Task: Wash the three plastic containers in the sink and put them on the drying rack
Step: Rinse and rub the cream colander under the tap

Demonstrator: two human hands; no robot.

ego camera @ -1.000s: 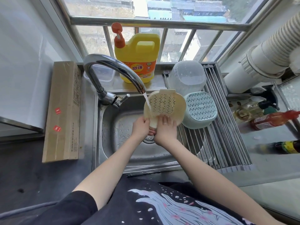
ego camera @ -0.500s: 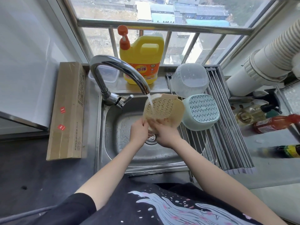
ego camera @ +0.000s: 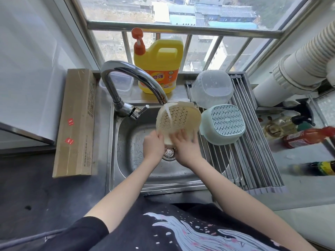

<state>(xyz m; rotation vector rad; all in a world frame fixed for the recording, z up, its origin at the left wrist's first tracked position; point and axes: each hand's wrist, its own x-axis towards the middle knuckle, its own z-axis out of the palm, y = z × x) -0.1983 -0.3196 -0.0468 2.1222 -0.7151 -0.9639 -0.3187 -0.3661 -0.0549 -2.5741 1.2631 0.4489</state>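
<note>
A cream perforated plastic container (ego camera: pixel 183 118) is tilted on edge over the steel sink (ego camera: pixel 134 165), its slotted bottom facing me, with tap water running onto it. My left hand (ego camera: pixel 153 144) grips its lower left rim. My right hand (ego camera: pixel 186 147) lies on its lower right side, fingers spread against the wall. On the roll-up drying rack (ego camera: pixel 253 160) a clear plastic container (ego camera: pixel 213 88) and a pale green perforated container (ego camera: pixel 223 124) stand upside down.
The curved tap (ego camera: pixel 130 77) arches over the sink's back. A yellow detergent jug (ego camera: pixel 157 66) and a small clear box (ego camera: pixel 120 84) stand on the sill. A long cardboard box (ego camera: pixel 76 124) lies left of the sink. Sauce bottles (ego camera: pixel 306 136) lie on the counter to the right.
The cream container stays under the water stream while my hands shift slightly on its lower rim. My right hand's fingers have spread over the wall. The camera view has drifted.
</note>
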